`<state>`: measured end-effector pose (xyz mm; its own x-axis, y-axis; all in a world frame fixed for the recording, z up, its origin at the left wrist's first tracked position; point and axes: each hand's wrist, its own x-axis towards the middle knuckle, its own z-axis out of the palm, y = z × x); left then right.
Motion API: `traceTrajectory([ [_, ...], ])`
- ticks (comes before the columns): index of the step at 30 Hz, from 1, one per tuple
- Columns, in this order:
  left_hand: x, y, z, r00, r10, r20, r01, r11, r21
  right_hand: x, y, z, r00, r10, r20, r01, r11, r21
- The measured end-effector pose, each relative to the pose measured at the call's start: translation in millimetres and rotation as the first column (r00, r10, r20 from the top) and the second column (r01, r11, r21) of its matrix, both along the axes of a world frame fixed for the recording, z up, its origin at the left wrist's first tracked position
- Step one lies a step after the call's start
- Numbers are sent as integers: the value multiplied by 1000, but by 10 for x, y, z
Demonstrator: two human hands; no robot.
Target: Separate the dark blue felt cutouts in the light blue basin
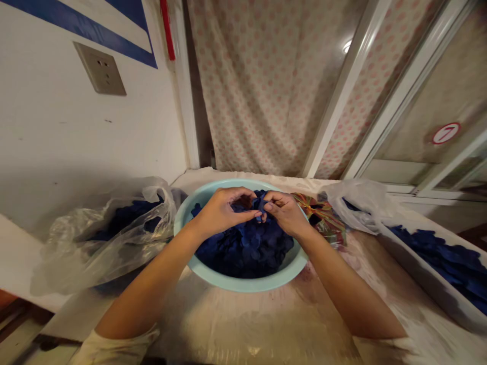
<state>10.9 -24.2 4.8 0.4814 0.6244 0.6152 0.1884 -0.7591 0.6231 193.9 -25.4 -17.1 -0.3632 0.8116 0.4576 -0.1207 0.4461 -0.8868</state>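
Note:
A light blue bowl [243,283] full of dark blue petal-like pieces [247,248] sits in the middle of the table. Both my hands are over its far side. My left hand [222,210] and my right hand [286,213] pinch the same small dark blue piece [261,204] between their fingertips, just above the heap. Both forearms reach in from the near edge.
A clear plastic bag [110,238] holding more dark blue pieces lies left of the bowl. Another plastic-lined container [437,263] of blue pieces lies at the right. A colourful wrapper [323,215] sits behind the bowl. Wall socket [101,68] at upper left, curtain [274,86] behind.

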Motion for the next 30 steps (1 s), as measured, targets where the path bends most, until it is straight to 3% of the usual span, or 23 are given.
traceTrajectory([
  [8, -16, 37, 20, 997, -59, 42, 65, 988, -143, -17, 11, 22, 994, -26, 108, 21, 998, 51],
  [14, -11, 71, -30, 999, -20, 37, 30, 953, -300, -23, 37, -6, 988, -69, 141, 62, 997, 55],
  [21, -32, 44, -12, 999, -2, -37, -8, 966, -260, -7, 19, -19, 989, -65, 135, 68, 997, -20],
  [26, -60, 100, -34, 989, 139, -46, -146, 963, -226, 45, 6, -10, 996, -74, 57, 74, 997, -9],
  [28, -73, 135, -57, 979, 198, -53, -205, 958, -201, 51, 17, -14, 989, -147, 11, 147, 989, 4],
  [30, -80, 161, -76, 972, 229, -58, -236, 952, -194, 47, 33, -10, 950, -311, 29, 310, 950, 47],
])
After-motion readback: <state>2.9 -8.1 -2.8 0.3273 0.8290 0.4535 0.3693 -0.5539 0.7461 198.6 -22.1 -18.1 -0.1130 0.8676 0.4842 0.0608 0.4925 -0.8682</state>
